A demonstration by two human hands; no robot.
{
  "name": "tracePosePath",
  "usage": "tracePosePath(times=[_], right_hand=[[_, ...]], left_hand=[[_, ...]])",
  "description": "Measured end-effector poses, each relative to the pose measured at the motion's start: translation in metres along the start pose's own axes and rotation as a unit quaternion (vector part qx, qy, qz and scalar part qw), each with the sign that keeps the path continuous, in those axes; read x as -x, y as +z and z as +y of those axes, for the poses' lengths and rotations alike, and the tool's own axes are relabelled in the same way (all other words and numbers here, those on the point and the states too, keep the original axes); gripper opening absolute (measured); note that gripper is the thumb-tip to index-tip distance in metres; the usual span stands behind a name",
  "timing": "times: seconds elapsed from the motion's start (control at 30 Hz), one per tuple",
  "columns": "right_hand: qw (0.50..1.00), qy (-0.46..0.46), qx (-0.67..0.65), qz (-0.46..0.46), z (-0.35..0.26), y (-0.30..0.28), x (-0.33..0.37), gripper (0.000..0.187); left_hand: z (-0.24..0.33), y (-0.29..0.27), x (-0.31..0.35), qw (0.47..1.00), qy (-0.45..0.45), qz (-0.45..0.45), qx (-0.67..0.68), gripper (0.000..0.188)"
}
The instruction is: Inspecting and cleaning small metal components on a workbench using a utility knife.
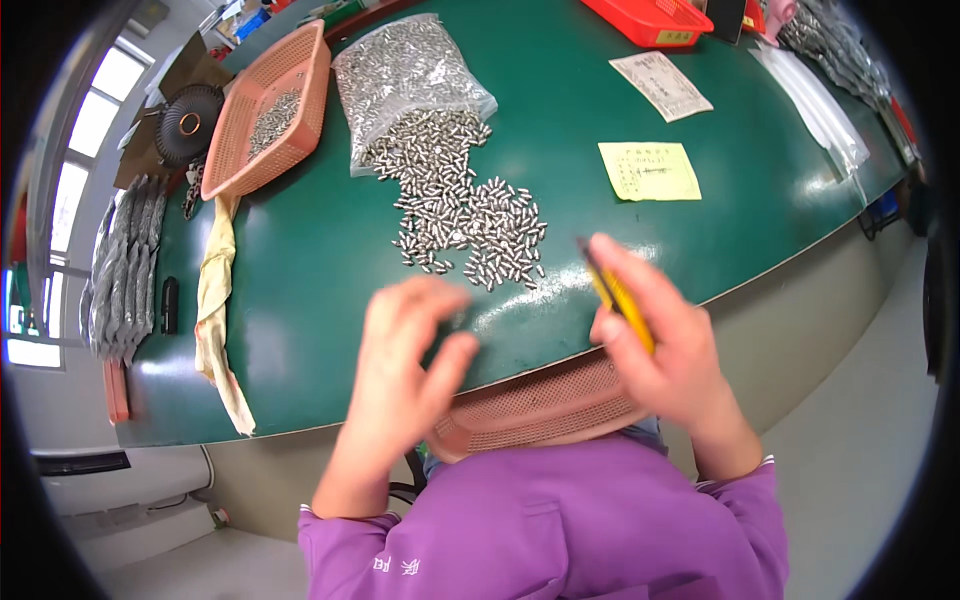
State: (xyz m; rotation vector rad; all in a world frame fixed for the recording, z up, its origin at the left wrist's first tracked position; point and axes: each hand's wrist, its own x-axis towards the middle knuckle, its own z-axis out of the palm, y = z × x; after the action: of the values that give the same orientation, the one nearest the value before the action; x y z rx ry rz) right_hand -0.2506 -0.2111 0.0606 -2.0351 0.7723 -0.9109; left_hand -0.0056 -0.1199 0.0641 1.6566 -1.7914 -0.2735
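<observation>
Loose small bullet-shaped metal parts (465, 215) spread over the green table in front of me. They trail from the mouth of a clear plastic bag (405, 70) full of the same parts. My left hand (405, 345) hovers at the near left of the pile, fingers bent and thumb apart, with nothing seen in it. My right hand (665, 335) is closed round a slim yellow-and-black tool (622, 303), its dark tip pointing away toward the pile's right side. Motion blur hides the tool's exact kind. Under the table edge, a pink mesh basket (540, 415) rests at my lap.
Left of the bag, another pink basket (308, 110) holds some metal parts, near a black fan (190, 125). A cream cloth strip (215, 300), black marker (170, 305) and stacked grey packets (125, 265) lie further left. Yellow paper (650, 172) and a red tray (655, 25) are to the right.
</observation>
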Motion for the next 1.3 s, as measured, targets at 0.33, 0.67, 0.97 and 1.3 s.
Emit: tracePosePath(times=[0.33,0.67,0.97,1.3], right_hand=[[0.998,-0.010,0.033,0.050,0.037,0.010,-0.053,0.058],[0.921,-0.017,0.388,-0.018,0.056,-0.014,-0.087,0.050],[0.941,-0.235,0.223,-0.099,0.043,0.044,-0.166,0.036],[0.936,-0.146,0.300,-0.109,0.074,0.121,-0.231,0.064]], left_hand=[[-0.079,0.011,-0.050,0.989,-0.015,-0.031,-0.146,0.080],[-0.091,0.023,-0.074,0.995,-0.032,-0.003,-0.095,0.072],[-0.110,0.040,-0.100,0.992,-0.054,0.096,-0.060,0.071],[-0.106,0.037,-0.098,0.994,-0.060,0.084,-0.032,0.066]])
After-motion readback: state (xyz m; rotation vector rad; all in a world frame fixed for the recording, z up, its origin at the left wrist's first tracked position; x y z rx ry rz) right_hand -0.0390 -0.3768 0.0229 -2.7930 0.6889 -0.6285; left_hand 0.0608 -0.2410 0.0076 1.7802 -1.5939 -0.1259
